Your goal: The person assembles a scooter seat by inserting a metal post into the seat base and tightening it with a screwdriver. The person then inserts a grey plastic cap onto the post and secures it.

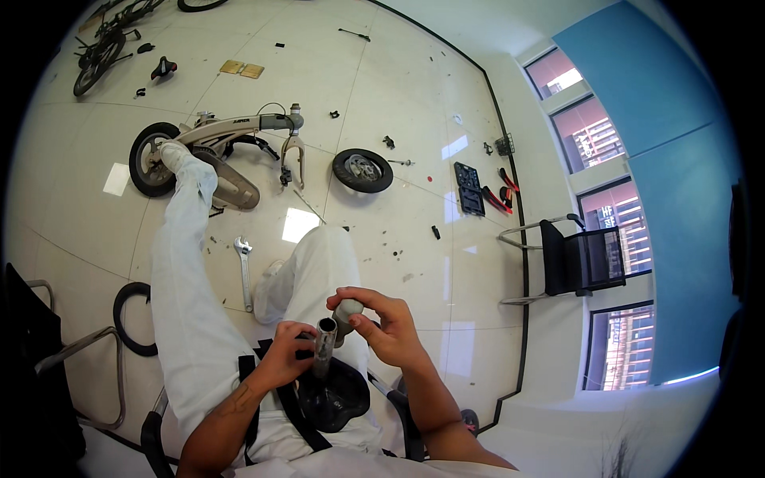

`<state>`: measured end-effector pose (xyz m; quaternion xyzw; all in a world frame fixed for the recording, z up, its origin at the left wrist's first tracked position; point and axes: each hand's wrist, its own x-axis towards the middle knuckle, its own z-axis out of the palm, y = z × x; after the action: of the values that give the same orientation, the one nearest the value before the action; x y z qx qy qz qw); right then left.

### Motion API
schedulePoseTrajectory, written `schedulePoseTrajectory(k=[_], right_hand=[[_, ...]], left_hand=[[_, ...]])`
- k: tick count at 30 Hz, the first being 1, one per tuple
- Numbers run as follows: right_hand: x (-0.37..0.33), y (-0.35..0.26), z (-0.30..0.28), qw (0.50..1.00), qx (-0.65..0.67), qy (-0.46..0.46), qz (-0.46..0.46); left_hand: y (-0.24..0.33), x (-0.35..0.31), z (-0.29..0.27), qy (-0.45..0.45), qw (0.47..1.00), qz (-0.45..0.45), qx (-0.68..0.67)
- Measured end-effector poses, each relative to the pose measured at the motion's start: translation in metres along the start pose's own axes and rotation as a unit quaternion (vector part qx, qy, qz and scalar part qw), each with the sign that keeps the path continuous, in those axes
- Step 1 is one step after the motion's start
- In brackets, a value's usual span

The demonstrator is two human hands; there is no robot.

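Note:
A black bicycle saddle [341, 396] rests in my lap, its metal seat post [323, 350] pointing up with the hollow end showing. My left hand [288, 355] has its fingers closed around the side of that post. In my right hand [384, 328] is a grey rounded cylindrical piece [348, 309], gripped between thumb and fingers right beside the post's open end. Whether the two pieces touch cannot be made out. The lower part of the grey piece is partly covered by the post and my fingers.
A beige bicycle frame with rear wheel [150, 169] lies on the tiled floor, my foot against it. Beyond my knees are a loose wheel [362, 170] and an adjustable wrench [244, 267]. A tool case [469, 189] and black chair [578, 256] stand right; a tyre [119, 320] lies left.

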<state>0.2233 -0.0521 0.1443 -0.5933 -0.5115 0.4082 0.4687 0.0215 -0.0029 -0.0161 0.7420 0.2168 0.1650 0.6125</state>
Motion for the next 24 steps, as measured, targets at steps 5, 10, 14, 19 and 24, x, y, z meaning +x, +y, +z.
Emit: schedulePoseTrajectory(k=[5,10,14,19,24], right_hand=[[0.0,0.001,0.002,0.999,-0.029,0.024,-0.01],[0.0,-0.002,0.002,0.996,-0.064,0.053,-0.033],[-0.002,-0.001,-0.001,0.991,-0.118,0.065,-0.019],[-0.004,-0.003,0.001,0.981,-0.176,0.082,0.016],[-0.002,-0.008,0.004,0.995,-0.088,0.054,-0.008]], left_hand=[[-0.005,-0.001,0.004,0.006,0.999,-0.015,-0.051],[-0.014,-0.003,0.009,0.016,0.994,-0.026,-0.109],[0.0,0.0,0.0,-0.001,1.0,-0.003,-0.015],[0.001,0.0,-0.001,-0.01,1.0,0.006,0.02],[0.002,0.001,-0.001,0.003,1.0,0.017,0.015]])
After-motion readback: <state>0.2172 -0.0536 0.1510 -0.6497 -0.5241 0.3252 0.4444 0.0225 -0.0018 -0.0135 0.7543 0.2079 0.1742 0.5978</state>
